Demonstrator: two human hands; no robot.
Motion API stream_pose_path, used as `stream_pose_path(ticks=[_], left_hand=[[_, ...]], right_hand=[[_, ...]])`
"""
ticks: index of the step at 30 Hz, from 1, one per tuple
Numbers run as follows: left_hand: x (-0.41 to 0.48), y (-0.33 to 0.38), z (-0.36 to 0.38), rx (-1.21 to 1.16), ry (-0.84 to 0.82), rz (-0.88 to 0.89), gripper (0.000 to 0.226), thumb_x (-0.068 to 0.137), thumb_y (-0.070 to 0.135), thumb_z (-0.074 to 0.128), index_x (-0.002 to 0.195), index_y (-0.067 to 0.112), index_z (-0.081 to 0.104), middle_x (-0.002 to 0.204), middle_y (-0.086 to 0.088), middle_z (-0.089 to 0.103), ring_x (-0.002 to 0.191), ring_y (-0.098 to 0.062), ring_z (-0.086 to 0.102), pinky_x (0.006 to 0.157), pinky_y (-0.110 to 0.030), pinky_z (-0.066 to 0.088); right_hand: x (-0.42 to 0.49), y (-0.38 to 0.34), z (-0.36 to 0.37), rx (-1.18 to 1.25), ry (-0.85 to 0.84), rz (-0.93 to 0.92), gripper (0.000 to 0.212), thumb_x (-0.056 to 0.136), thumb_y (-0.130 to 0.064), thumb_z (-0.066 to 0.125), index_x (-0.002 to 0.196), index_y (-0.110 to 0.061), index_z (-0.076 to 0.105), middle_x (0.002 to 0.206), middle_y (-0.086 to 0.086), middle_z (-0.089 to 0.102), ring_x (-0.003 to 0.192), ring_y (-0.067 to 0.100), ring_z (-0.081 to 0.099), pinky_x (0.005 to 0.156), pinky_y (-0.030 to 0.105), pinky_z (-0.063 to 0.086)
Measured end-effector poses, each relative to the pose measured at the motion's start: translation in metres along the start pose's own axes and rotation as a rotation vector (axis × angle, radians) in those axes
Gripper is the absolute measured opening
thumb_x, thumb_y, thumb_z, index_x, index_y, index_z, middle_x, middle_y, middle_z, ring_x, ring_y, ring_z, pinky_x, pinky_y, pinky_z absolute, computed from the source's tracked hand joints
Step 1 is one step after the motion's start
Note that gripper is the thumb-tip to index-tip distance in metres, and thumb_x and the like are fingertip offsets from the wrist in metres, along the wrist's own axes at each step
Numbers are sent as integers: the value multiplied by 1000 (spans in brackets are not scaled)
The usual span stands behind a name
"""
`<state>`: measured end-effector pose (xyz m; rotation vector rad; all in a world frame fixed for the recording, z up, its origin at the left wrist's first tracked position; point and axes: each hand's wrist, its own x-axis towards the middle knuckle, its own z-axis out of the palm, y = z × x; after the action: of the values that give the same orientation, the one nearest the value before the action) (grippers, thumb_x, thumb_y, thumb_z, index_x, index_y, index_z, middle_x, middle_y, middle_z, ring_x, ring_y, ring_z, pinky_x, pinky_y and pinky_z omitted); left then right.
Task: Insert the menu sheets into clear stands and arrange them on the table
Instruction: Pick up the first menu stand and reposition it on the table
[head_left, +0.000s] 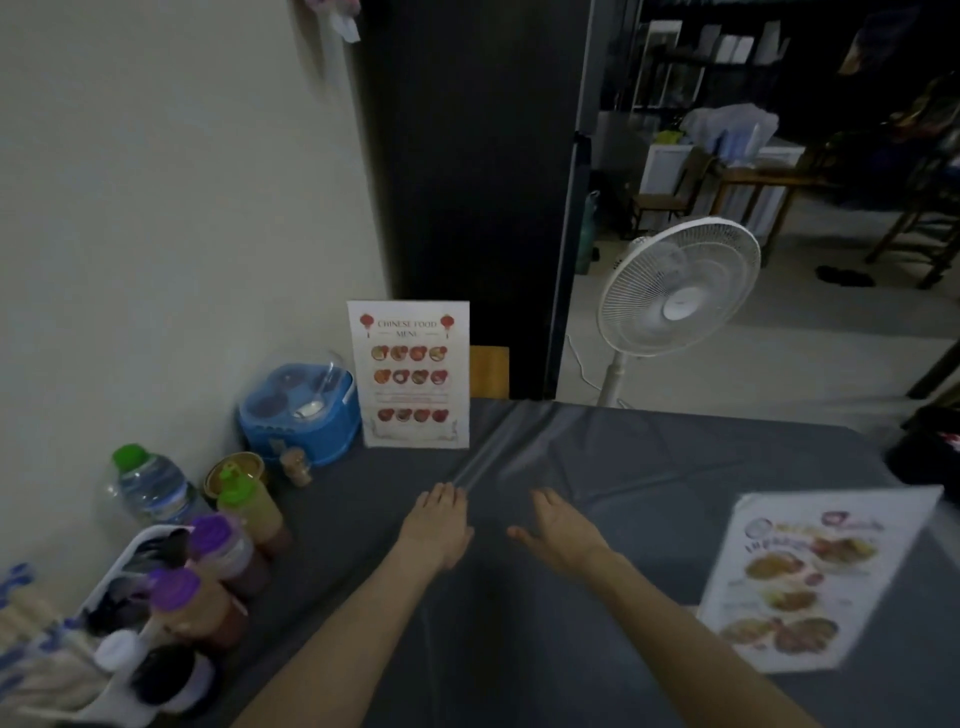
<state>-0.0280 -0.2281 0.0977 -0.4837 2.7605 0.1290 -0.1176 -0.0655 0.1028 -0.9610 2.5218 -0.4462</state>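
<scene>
A Chinese food menu sheet in a clear stand (413, 376) stands upright at the far left of the table, by the wall. A second menu in a clear stand (810, 577) is at the right, tilted and blurred. My left hand (439, 525) lies flat, fingers spread, on the grey tablecloth (649, 467), its fingertips touching a shiny fold in the cloth. My right hand (558, 527) hovers beside it, palm turned inward, fingers apart. Neither hand holds anything.
Along the left wall stand a blue condiment caddy (301, 410), a water bottle (148, 486), a squeeze bottle (249, 506), and a white tray (124, 561) with purple-capped sauce bottles. A white pedestal fan (675, 296) stands beyond the table's far edge.
</scene>
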Motion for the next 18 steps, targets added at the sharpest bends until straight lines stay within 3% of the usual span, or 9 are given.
stream_pose_path(ticks=[4,10,18], left_hand=[[-22,32,9,-10,-26,12,65,102,33,32,154,1,8,163,-16,7,151,-28,6,124,-39,7],[-39,69,16,1,-44,69,63,103,30,31,153,-1,8,163,-17,6,151,-29,5,124,-39,7],[-43,124,35,11,-56,251,64,102,33,30,153,0,11,162,-16,10,151,-29,8,124,-38,9]], right_hand=[[-34,18,12,-2,-21,-14,75,91,-50,48,147,-6,25,151,14,34,140,28,33,116,37,28],[-81,43,15,47,38,4,66,91,-45,51,142,-7,34,142,14,45,131,28,43,112,33,32],[-153,82,9,114,72,251,57,92,-44,49,135,-7,40,137,15,48,126,31,48,104,37,39]])
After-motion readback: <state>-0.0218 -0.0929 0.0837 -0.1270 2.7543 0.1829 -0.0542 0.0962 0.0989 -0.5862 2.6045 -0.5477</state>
